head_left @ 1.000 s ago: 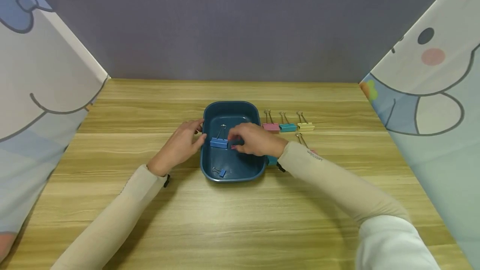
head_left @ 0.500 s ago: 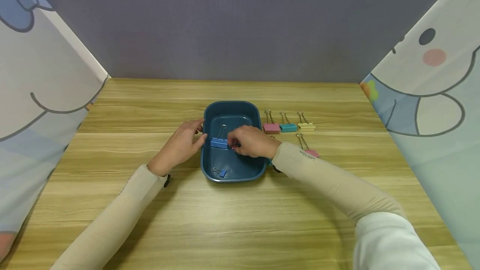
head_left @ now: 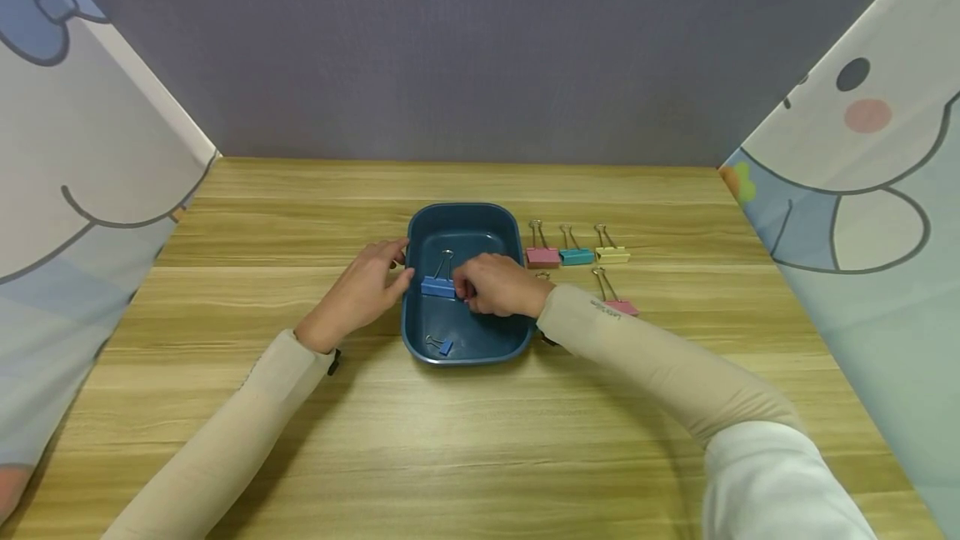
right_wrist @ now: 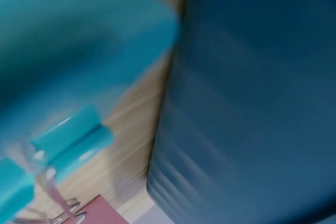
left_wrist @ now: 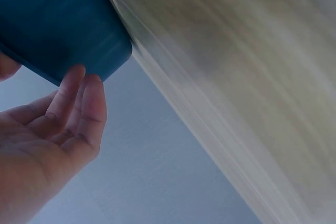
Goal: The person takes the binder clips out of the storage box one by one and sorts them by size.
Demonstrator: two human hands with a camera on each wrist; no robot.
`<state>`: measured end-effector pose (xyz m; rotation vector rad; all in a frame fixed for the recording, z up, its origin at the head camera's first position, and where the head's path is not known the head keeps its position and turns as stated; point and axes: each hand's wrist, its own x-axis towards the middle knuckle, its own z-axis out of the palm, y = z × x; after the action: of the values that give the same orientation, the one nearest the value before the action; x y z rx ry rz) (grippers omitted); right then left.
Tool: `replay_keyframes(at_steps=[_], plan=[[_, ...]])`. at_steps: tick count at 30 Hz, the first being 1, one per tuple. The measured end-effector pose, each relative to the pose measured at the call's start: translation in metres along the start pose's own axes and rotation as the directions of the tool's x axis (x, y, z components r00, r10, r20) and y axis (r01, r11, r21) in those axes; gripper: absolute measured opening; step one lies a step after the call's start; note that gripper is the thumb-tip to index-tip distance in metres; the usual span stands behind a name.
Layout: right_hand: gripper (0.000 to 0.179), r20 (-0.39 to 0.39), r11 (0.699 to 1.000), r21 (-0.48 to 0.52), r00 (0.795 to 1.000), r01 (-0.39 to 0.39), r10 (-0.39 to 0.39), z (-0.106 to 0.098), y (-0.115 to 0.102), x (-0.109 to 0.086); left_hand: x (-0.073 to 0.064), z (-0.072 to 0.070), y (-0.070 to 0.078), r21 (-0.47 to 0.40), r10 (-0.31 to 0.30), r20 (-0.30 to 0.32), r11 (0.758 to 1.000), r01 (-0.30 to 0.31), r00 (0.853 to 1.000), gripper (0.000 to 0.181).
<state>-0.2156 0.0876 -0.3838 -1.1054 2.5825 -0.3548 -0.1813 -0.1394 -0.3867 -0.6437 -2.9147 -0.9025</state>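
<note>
Inside the dark blue tray (head_left: 465, 354), my right hand (head_left: 498, 284) has its fingertips together low over the floor, right of a large blue binder clip (head_left: 438, 287). It pinches a small pink clip, now almost wholly hidden by the fingers. A small blue binder clip (head_left: 441, 345) lies toward the tray's near end. My left hand (head_left: 362, 286) rests at the tray's left rim with relaxed fingers. In the left wrist view, its bent fingers (left_wrist: 84, 103) overlap the tray's outer wall (left_wrist: 100, 35).
Right of the tray, a pink binder clip (head_left: 542, 257), a teal one (head_left: 576, 256) and a yellow one (head_left: 612, 255) stand in a row. Another pink clip (head_left: 621, 307) sits nearer, beside my right sleeve (head_left: 667, 365). The right wrist view shows a teal clip (right_wrist: 73, 135) close to the tray wall.
My right hand has lowered slightly and its fingers have closed in, hiding the small pink clip that showed at their tips before. The left hand and the tray stay in place.
</note>
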Motion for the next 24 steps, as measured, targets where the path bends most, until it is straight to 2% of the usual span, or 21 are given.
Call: replay_keyframes(at_steps=[5, 14, 19, 24], plan=[[0.018, 0.011, 1.0, 0.007, 1.0, 0.008, -0.008, 0.002, 0.001, 0.002, 0.0, 0.0, 0.0, 0.0, -0.003, 0.001, 1.0, 0.003, 1.0, 0.05], [0.02, 0.007, 0.999, 0.031, 1.0, -0.028, 0.028, 0.003, 0.003, 0.002, 0.0, 0.001, -0.001, -0.001, -0.011, 0.004, 1.0, 0.011, 1.0, 0.05], [0.016, -0.07, 0.995, 0.102, 0.998, 0.01, -0.003, -0.004, 0.002, -0.003, 0.0, 0.002, -0.002, -0.003, -0.01, 0.002, 1.0, 0.01, 1.0, 0.05], [0.014, -0.203, 0.985, 0.148, 0.977, 0.093, -0.062, -0.02, 0.001, -0.016, 0.0, 0.001, -0.002, -0.004, -0.009, 0.0, 1.0, 0.009, 1.0, 0.051]])
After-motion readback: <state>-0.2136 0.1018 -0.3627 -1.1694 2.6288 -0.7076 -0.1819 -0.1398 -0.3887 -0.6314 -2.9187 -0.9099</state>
